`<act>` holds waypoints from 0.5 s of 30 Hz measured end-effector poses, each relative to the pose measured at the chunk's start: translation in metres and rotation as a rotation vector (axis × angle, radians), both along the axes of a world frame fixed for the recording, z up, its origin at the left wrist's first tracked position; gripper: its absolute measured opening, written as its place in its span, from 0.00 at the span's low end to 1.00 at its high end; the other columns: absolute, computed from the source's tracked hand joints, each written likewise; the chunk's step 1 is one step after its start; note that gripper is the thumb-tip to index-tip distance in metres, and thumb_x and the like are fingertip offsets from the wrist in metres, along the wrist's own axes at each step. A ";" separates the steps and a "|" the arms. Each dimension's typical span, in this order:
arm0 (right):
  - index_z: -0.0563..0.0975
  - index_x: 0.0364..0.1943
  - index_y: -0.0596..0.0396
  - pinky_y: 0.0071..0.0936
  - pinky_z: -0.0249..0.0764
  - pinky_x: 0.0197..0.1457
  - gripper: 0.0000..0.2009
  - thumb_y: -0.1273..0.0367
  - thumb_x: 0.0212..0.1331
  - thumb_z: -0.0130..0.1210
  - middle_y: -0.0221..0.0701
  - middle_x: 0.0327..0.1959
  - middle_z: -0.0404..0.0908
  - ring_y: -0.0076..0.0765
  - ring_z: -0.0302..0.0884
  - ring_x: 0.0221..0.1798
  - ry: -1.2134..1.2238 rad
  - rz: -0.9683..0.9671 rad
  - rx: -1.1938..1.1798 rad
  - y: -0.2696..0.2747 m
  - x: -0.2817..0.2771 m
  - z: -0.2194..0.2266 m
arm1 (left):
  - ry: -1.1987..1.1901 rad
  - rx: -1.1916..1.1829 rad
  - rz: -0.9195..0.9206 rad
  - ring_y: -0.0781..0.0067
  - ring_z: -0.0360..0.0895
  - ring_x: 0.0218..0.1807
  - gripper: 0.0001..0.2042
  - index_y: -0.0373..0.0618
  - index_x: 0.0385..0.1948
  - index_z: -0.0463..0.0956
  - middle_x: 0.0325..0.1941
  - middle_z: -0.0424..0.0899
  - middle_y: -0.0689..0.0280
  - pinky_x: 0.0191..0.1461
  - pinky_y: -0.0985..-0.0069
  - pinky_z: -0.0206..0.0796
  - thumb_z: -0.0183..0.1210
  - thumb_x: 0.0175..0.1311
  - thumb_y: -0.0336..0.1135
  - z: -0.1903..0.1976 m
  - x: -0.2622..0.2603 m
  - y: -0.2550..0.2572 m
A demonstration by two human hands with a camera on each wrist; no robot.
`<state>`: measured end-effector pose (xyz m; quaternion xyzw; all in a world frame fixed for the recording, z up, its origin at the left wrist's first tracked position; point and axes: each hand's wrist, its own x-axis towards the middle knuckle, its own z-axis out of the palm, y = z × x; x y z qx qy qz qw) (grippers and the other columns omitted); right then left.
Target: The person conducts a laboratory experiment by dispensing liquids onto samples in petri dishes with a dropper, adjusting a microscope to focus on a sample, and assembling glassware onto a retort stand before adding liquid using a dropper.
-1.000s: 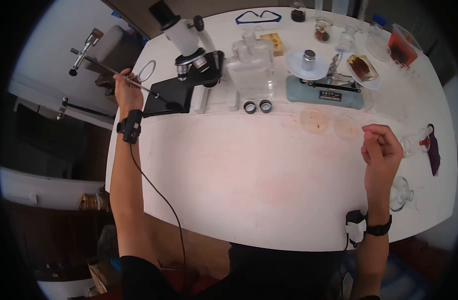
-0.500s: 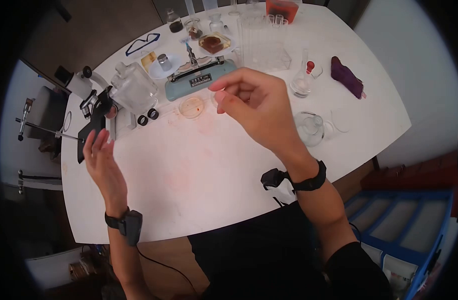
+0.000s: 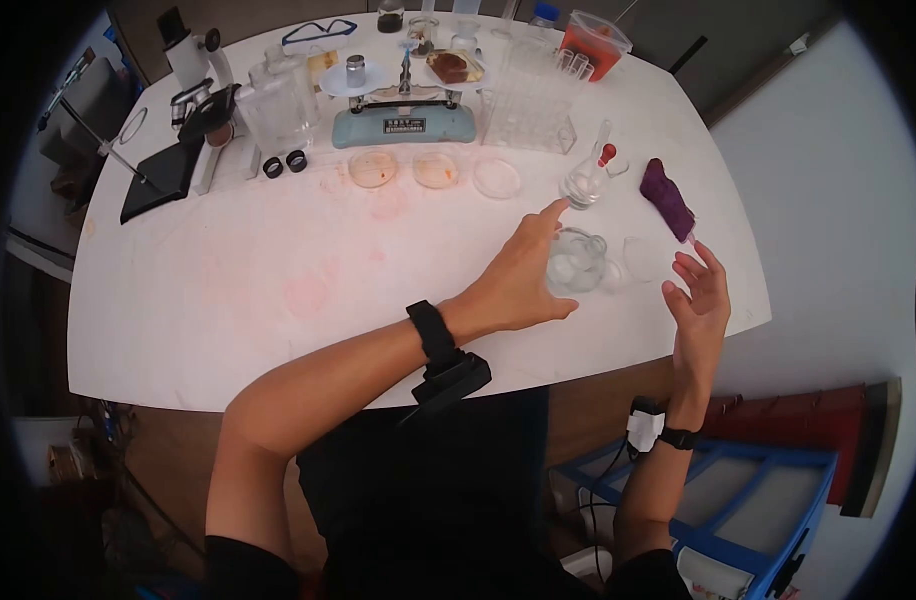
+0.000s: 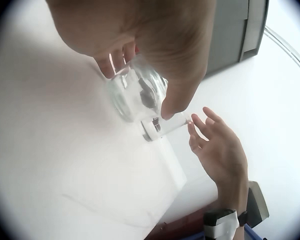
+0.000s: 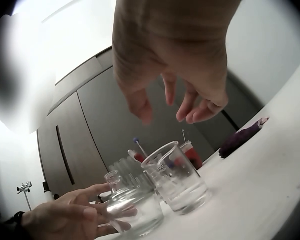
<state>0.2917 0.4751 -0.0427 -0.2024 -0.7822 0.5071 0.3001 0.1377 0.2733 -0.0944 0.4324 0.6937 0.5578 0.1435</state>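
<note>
My left hand reaches across the table to a squat clear glass bottle, its thumb and fingers spread on either side of it. In the right wrist view the bottle has a narrow neck, and the left hand's fingers lie straight along its side. Just right of it stands a clear glass beaker with printed markings. Above the beaker my right hand hovers with loosely bent fingers and nothing between them; the right wrist view shows a gap from fingertips to rim.
Behind the bottle stand a glass flask and a red bulb. A dark purple elongated thing lies right. Three shallow dishes line up before a balance and test-tube rack. A microscope stands far left.
My left hand has left the metal stand at the far left and crossed over to the glass bottle. The right hand has moved to the beaker's side. The head view has turned right.
</note>
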 end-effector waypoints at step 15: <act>0.60 0.69 0.56 0.30 0.71 0.57 0.39 0.81 0.50 0.64 0.46 0.59 0.73 0.38 0.72 0.60 -0.191 0.118 -0.032 -0.019 -0.024 -0.028 | -0.103 0.090 0.085 0.45 0.74 0.61 0.53 0.40 0.70 0.48 0.56 0.77 0.45 0.65 0.63 0.66 0.74 0.38 0.29 0.002 -0.004 -0.007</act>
